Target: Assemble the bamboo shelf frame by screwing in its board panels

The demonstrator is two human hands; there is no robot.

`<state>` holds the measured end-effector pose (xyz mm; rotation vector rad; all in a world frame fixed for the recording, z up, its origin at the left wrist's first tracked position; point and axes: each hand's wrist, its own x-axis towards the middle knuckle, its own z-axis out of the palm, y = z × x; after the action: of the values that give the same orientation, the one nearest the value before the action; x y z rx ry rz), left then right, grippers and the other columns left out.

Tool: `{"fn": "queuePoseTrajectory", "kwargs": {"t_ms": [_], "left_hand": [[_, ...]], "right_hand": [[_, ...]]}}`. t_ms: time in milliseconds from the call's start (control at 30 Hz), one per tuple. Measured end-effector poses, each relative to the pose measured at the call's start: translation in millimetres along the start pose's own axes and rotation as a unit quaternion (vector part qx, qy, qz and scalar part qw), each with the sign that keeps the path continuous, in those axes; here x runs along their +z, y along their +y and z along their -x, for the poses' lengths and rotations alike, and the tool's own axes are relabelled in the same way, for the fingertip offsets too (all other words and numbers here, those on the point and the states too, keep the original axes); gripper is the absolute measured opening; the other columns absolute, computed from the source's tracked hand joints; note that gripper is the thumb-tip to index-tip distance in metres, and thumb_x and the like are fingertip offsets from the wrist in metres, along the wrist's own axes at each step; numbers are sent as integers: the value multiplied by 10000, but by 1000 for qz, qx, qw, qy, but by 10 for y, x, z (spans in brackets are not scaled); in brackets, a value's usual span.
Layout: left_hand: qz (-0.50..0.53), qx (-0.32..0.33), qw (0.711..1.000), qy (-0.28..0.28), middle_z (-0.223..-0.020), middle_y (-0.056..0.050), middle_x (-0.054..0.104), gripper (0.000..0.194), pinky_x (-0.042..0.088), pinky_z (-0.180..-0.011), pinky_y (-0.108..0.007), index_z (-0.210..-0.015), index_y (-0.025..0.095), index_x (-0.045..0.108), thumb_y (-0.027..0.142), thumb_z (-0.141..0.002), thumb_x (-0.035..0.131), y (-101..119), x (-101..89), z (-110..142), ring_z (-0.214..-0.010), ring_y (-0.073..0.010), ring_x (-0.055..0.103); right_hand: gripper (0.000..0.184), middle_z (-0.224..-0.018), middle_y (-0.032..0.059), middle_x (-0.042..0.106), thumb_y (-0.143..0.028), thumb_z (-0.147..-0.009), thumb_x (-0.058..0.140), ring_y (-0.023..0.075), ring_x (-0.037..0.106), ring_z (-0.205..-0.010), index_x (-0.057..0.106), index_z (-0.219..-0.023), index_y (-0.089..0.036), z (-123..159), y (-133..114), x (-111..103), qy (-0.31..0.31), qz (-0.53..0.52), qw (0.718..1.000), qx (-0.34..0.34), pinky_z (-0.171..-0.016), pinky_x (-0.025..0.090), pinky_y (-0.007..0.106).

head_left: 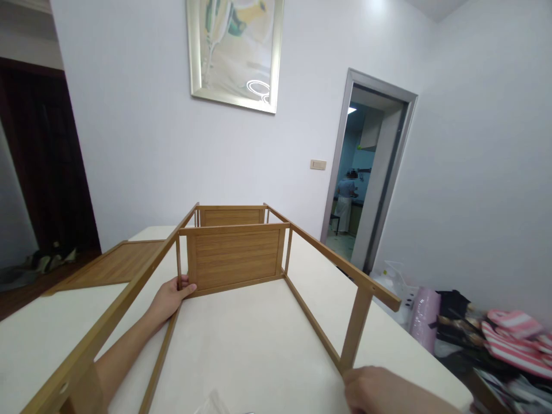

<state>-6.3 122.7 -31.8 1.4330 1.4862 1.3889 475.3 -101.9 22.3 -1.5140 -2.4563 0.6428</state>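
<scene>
A bamboo-coloured wooden shelf frame (pixel 302 236) lies on its side on a white table (pixel 254 339), with two slatted cross panels (pixel 235 259) standing upright between its long rails. My left hand (pixel 170 296) reaches forward and grips the lower left corner of the nearer panel, fingers closed round the thin post. My right hand (pixel 371 388) sits at the bottom of the near right upright leg (pixel 356 328), fingers curled on the frame's base; the fingertips are hidden behind the hand.
A loose wooden board (pixel 110 265) lies flat at the table's far left. Bags, pink striped cloth and a pink roll (pixel 487 339) pile up right of the table. An open doorway (pixel 366 178) shows another person standing far off.
</scene>
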Motion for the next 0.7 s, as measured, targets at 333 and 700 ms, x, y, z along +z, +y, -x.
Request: {"fn": "queuePoseTrajectory", "kwargs": {"t_ms": [333, 700], "left_hand": [[-5, 3, 1000, 6, -728, -24, 714, 619, 538, -721, -355, -870, 183, 617, 639, -492, 795, 19, -1, 9, -752, -269, 695], [-8, -3, 1000, -8, -772, -31, 732, 588, 550, -717, -349, -924, 182, 625, 601, -550, 798, -99, -45, -46, -769, -265, 702]], "right_hand": [[199, -791, 57, 677, -249, -570, 628, 192, 605, -724, 660, -759, -196, -1643, 641, -777, 279, -362, 886, 80, -647, 474, 321], [329, -804, -1, 683, -135, -472, 633, 184, 593, -761, 663, -797, -176, -2709, 643, -145, 228, -387, 894, -3, -674, 451, 283]]}}
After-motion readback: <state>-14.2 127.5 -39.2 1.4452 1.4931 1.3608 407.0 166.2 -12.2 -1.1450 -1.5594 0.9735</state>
